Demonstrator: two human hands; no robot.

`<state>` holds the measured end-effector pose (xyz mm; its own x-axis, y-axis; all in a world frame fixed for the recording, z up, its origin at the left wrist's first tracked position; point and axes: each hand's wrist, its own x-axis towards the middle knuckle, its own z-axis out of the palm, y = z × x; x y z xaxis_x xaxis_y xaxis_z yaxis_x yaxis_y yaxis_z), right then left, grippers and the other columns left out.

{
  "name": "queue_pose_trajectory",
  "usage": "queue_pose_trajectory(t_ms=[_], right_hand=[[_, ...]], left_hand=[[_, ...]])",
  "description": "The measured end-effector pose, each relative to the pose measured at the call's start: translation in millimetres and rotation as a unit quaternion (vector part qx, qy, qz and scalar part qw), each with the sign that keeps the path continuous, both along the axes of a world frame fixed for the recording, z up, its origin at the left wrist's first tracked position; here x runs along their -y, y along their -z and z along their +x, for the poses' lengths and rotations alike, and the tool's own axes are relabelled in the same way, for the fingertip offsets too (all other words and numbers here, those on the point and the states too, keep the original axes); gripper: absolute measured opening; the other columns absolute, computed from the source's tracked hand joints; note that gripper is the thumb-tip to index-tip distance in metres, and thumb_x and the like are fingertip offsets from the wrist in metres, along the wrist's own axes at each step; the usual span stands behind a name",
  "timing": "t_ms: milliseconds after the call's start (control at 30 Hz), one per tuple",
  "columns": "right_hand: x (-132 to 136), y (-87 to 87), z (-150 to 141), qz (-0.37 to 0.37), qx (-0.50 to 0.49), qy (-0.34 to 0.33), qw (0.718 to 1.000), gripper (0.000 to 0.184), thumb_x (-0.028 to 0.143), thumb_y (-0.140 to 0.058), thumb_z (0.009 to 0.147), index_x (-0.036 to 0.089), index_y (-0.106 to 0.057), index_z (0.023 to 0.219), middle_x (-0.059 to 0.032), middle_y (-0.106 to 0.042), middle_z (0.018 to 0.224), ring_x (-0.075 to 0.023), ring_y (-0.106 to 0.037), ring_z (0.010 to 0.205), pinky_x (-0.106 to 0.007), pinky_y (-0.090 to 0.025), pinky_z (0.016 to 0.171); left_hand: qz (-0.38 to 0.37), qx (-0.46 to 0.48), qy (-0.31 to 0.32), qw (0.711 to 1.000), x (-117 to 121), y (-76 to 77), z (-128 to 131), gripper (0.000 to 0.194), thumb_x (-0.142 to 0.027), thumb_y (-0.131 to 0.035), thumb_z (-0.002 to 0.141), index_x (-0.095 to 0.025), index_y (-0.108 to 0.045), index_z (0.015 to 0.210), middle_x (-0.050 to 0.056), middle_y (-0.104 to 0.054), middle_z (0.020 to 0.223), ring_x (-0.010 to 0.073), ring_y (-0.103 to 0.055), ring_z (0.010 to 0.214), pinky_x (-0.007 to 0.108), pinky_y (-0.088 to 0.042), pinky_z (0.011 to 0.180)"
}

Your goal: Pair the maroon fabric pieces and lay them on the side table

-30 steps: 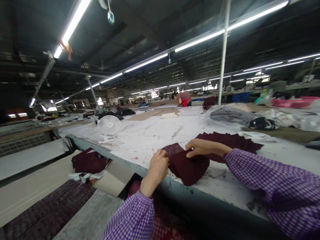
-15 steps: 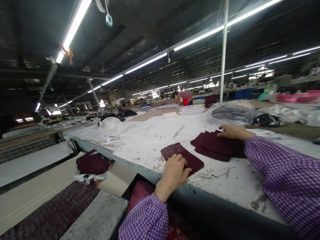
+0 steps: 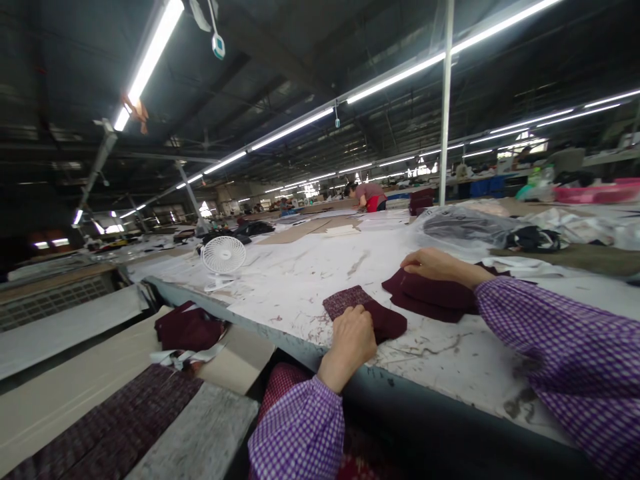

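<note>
Lying below the table edge at left, a maroon bundle (image 3: pixel 190 328) is sitting beside pale strips. A white fan (image 3: pixel 223 255) is standing on the white table (image 3: pixel 300 273). Near the table's front edge, the left hand (image 3: pixel 353 337) is resting on speckled-and-plain maroon cloth (image 3: pixel 393 325), fingers curling close together; whether they are pinching it is hidden. Just right, the right hand (image 3: pixel 433 264) is touching a maroon stack (image 3: pixel 425 303), its fingertips bunching near the upper edge, their grip unclear
</note>
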<state>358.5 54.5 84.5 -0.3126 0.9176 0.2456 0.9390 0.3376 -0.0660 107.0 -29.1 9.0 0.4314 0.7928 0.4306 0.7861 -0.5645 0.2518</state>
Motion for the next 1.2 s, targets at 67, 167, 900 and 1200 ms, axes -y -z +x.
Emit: queue_pose_trajectory(t_ms=[67,167,900,1200], right_hand=[[8.1,-5.8,-7.4,-0.024,-0.044,-0.039,0.998,0.036,0.032,-0.045,0.083,0.017,-0.071,0.103,-0.0071,-0.071,0.101,-0.0218,-0.063,0.091,-0.029,-0.044,0.079],[24.7,-17.7,-22.8,-0.075,-0.137,-0.094,0.983,0.040,0.044,-0.045,0.084,0.016,-0.070,0.097,-0.0070,-0.071,0.095,-0.0214,-0.062,0.086,-0.028,-0.044,0.073],[22.9,69.9,-93.6,0.084,0.110,-0.298,0.945,0.033,0.032,-0.039,0.095,0.014,-0.064,0.106,-0.0133,-0.064,0.103,-0.0218,-0.057,0.098,-0.038,-0.042,0.089],[20.7,78.3,-93.2,0.166,0.125,-0.317,0.925,0.030,0.027,-0.038,0.095,0.015,-0.065,0.100,-0.0117,-0.065,0.095,-0.0212,-0.057,0.086,-0.037,-0.042,0.080]], left_hand=[[-0.042,0.079,-0.023,0.996,-8.2,3.6,-4.1,0.013,-0.010,-0.051,0.074,-0.017,-0.061,0.069,0.009,-0.064,0.084,0.0219,-0.058,0.082,0.035,-0.045,0.074],[-0.165,0.252,-0.048,0.952,-22.4,8.2,-14.3,0.012,-0.012,-0.052,0.072,-0.016,-0.061,0.066,0.002,-0.061,0.066,0.0142,-0.055,0.062,0.027,-0.043,0.061],[-0.149,0.857,-0.004,0.493,-21.1,-35.4,-128.6,0.023,0.000,-0.040,0.079,-0.014,-0.058,0.080,0.000,-0.063,0.066,0.0085,-0.058,0.062,0.019,-0.049,0.063],[-0.107,0.869,-0.028,0.483,-4.9,-32.1,-136.1,0.017,0.001,-0.046,0.072,-0.014,-0.055,0.069,-0.003,-0.058,0.061,0.0060,-0.053,0.055,0.017,-0.042,0.058]])
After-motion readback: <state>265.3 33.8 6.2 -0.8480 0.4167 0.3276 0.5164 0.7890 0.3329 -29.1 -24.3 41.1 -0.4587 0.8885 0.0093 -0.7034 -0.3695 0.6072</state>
